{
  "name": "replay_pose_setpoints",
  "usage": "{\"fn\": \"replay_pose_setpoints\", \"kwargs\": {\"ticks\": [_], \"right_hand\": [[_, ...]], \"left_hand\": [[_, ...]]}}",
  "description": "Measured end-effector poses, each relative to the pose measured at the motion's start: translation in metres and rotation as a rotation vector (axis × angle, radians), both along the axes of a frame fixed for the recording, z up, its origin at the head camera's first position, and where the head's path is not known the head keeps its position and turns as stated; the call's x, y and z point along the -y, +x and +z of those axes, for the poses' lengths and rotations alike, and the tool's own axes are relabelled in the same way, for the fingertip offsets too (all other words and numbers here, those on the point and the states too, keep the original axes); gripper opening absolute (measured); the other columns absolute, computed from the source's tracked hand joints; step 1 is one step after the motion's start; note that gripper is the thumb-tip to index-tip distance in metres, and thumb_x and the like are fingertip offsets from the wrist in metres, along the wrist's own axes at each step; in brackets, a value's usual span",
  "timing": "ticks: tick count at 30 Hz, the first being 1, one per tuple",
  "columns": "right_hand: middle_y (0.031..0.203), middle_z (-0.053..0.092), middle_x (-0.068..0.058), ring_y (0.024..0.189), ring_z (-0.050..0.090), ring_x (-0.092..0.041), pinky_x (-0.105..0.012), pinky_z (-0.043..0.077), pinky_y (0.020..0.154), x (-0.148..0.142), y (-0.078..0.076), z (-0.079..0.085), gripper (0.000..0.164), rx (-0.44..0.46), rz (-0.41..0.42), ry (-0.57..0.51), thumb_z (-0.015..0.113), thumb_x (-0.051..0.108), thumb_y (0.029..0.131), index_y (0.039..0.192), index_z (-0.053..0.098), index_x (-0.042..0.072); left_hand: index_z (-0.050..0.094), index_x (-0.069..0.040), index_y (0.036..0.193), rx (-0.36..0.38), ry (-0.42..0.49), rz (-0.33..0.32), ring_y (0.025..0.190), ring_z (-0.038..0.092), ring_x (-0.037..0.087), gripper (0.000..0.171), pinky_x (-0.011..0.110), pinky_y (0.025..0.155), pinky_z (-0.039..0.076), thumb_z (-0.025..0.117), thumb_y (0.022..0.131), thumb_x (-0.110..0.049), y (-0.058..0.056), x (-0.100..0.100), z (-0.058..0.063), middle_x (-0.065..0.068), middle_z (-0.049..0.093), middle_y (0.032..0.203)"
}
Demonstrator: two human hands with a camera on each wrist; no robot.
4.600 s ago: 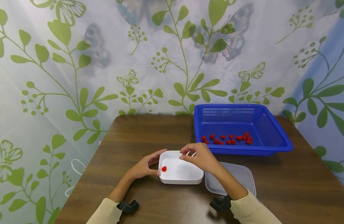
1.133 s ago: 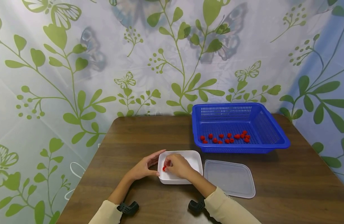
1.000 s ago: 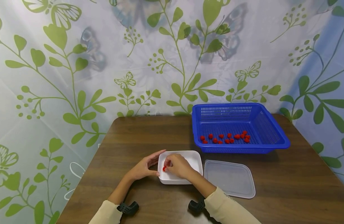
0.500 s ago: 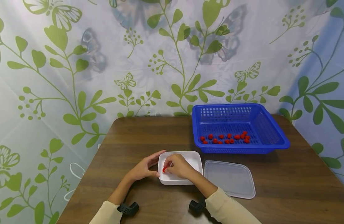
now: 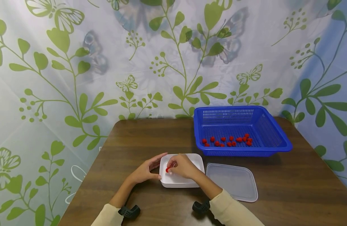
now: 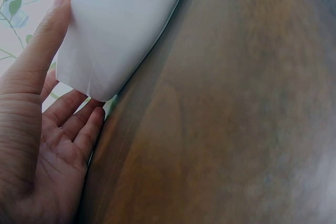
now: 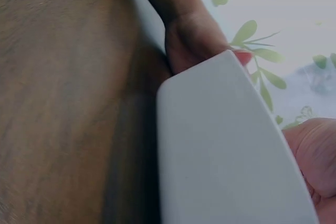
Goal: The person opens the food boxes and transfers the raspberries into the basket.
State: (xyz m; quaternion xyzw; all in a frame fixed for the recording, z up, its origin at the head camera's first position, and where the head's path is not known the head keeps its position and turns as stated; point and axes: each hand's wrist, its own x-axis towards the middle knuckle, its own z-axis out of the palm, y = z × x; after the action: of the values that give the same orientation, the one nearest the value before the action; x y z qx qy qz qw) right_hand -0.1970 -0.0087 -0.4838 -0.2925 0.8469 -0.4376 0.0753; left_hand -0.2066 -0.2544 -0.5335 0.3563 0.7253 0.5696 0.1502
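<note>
A white plastic food container (image 5: 179, 184) sits on the table in front of the person. My left hand (image 5: 145, 171) holds its left end, thumb at the near corner and fingers along the far side; the left wrist view shows the thumb against the container's wall (image 6: 121, 24). Inside the container, my right hand (image 5: 183, 166) pinches a red raspberry (image 5: 167, 169) between thumb and fingers, low near the left end. The fingers partly cover the raspberry. In the right wrist view, the container wall (image 7: 220, 145) hides most of the right hand (image 7: 317, 156).
A blue plastic basket (image 5: 275, 128) with several red raspberries (image 5: 239, 139) along its front stands at the back right. Beside the container, a translucent lid (image 5: 232, 182) lies flat on the brown wooden table (image 5: 150, 135). A leaf-patterned curtain (image 5: 173, 56) hangs behind.
From above the container's far side, my right hand has come down and left to the raspberry inside. In the last half second it has shifted slightly right with it. The left hand stays in place.
</note>
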Motion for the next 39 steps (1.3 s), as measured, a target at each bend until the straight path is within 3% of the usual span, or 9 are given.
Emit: {"fn": "replay_pose_setpoints", "kwargs": {"ticks": [9,16,30,39], "right_hand": [[0.079,0.072,0.002,0.068,0.062,-0.012,-0.023,0.048,0.058,-0.01,-0.002,0.017,0.009,0.034,-0.033,-0.029,0.081,0.001,0.082,0.087,0.076,0.007],[0.082,0.074,0.004,0.069,0.063,-0.009,-0.023,0.05,0.058,-0.018,-0.002,0.028,0.013,0.034,-0.05,-0.024,0.081,0.006,0.083,0.096,0.079,0.007],[0.085,0.075,0.007,0.077,0.067,-0.011,-0.028,0.054,0.064,-0.034,0.002,0.058,0.013,0.014,-0.103,-0.058,0.08,0.008,0.086,0.098,0.081,0.012],[0.089,0.076,0.002,0.079,0.07,-0.012,-0.028,0.059,0.071,-0.043,0.004,0.07,0.014,0.02,-0.099,-0.113,0.078,0.007,0.088,0.101,0.08,0.008]], "left_hand": [[0.032,-0.008,0.158,-0.009,0.005,-0.003,0.146,0.039,0.027,0.089,0.026,0.114,0.037,0.079,0.084,0.004,0.0,0.0,0.001,0.013,0.036,0.161],[0.031,-0.006,0.158,-0.014,0.009,-0.013,0.146,0.038,0.028,0.089,0.026,0.114,0.036,0.079,0.084,0.003,0.001,-0.001,0.0,0.016,0.036,0.161],[0.034,-0.018,0.158,0.021,-0.046,0.027,0.147,0.038,0.023,0.087,0.028,0.115,0.036,0.081,0.086,-0.01,0.0,0.001,-0.001,0.004,0.037,0.161],[0.033,-0.016,0.159,0.008,-0.041,0.019,0.146,0.038,0.024,0.087,0.028,0.115,0.036,0.081,0.087,-0.011,0.0,0.002,-0.002,0.007,0.036,0.162]]}}
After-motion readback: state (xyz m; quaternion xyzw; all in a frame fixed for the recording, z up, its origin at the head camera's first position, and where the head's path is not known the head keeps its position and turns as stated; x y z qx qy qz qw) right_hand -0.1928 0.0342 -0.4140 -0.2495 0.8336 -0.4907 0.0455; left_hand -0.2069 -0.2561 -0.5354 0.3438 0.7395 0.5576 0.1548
